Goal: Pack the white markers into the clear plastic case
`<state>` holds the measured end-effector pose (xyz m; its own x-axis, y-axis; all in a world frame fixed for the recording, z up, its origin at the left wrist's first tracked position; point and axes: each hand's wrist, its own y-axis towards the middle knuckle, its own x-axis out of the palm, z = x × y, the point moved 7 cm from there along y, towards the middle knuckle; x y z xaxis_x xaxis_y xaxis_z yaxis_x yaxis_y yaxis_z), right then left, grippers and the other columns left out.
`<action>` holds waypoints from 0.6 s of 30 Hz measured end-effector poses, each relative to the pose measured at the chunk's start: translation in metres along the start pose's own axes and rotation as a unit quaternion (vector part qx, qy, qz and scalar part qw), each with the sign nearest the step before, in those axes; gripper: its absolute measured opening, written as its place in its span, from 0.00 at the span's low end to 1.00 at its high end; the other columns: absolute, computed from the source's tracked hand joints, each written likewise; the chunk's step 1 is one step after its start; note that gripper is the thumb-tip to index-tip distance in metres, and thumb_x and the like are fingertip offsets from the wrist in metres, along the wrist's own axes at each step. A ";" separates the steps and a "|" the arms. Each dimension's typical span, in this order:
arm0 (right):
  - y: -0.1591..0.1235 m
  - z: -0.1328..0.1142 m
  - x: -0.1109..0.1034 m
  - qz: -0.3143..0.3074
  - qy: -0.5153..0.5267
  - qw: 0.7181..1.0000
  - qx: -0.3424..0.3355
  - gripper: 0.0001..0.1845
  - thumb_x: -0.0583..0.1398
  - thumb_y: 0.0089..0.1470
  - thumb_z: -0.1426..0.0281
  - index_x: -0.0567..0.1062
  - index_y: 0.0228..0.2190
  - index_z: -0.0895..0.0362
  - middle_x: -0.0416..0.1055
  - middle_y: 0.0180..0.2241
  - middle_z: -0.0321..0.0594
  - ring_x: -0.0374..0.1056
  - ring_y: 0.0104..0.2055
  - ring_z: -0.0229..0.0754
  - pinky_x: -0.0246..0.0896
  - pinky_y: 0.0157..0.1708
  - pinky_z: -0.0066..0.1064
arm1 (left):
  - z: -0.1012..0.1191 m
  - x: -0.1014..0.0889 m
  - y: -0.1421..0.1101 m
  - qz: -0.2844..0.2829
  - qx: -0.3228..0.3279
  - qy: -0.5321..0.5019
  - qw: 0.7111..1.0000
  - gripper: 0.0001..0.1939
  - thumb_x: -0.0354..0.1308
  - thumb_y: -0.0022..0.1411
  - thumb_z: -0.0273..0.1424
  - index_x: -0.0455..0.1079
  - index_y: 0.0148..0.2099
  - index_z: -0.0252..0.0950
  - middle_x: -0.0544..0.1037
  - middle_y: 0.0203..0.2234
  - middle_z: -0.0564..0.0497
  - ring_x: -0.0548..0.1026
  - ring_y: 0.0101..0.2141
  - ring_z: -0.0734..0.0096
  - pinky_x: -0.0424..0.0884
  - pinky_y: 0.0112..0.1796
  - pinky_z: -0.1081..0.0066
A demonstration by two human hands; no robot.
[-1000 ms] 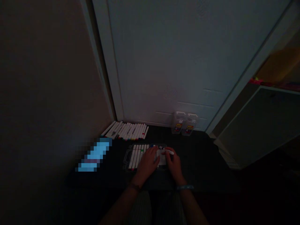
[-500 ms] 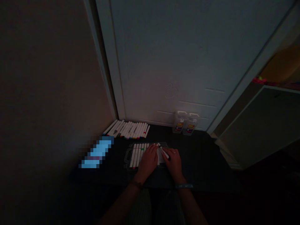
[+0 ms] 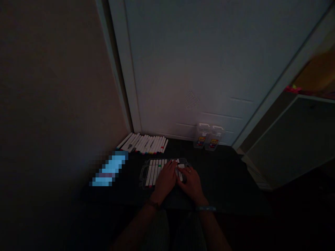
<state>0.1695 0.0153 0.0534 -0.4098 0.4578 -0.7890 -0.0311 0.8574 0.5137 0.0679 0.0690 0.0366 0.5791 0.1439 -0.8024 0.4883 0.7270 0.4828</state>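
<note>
A clear plastic case [image 3: 144, 173] with a row of white markers [image 3: 154, 169] lies on a dark surface in dim light. My left hand [image 3: 164, 181] rests flat on the markers in the case, fingers stretched out. My right hand [image 3: 191, 183] sits beside it at the case's right end, fingers curled down on a white marker [image 3: 180, 170] that lies in line with the row. Whether it still grips the marker is hard to see.
Several more white markers [image 3: 145, 143] lie in a row against the door's base. Two small clear containers [image 3: 208, 137] with yellow labels stand to the right. A glowing blue blurred patch [image 3: 108, 169] lies at the left. A cabinet [image 3: 288, 139] stands at the right.
My right hand has turned the marker from crosswise to in line with the row and lowered it into the case. My left hand stayed on the markers.
</note>
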 end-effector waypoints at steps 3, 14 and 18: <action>0.000 -0.002 -0.003 -0.005 0.013 1.000 0.010 0.15 0.58 0.54 0.65 0.72 0.45 0.50 0.71 0.43 0.39 0.62 0.47 0.46 0.55 0.47 0.37 | -0.001 -0.001 0.001 0.000 -0.011 -0.006 1.000 0.24 0.44 0.62 0.22 0.56 0.60 0.36 0.65 0.56 0.46 0.59 0.59 0.65 0.60 0.56 0.60; 0.003 0.006 0.002 -0.012 0.023 0.999 0.027 0.11 0.55 0.56 0.70 0.73 0.41 0.50 0.73 0.39 0.38 0.65 0.44 0.43 0.54 0.43 0.32 | 0.006 -0.007 0.001 0.001 0.002 -0.010 1.000 0.20 0.44 0.65 0.28 0.60 0.59 0.36 0.66 0.56 0.47 0.59 0.59 0.63 0.58 0.57 0.57; 0.003 0.005 -0.003 0.004 0.024 0.999 0.037 0.12 0.55 0.56 0.70 0.72 0.42 0.51 0.73 0.40 0.38 0.64 0.44 0.43 0.49 0.48 0.36 | 0.006 -0.007 0.001 0.003 0.007 -0.011 1.000 0.20 0.45 0.65 0.28 0.61 0.58 0.36 0.66 0.56 0.47 0.59 0.59 0.63 0.59 0.57 0.57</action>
<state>0.1748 0.0172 0.0557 -0.4531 0.4541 -0.7672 0.0394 0.8699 0.4916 0.0684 0.0648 0.0452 0.5959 0.1344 -0.7917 0.4933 0.7166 0.4930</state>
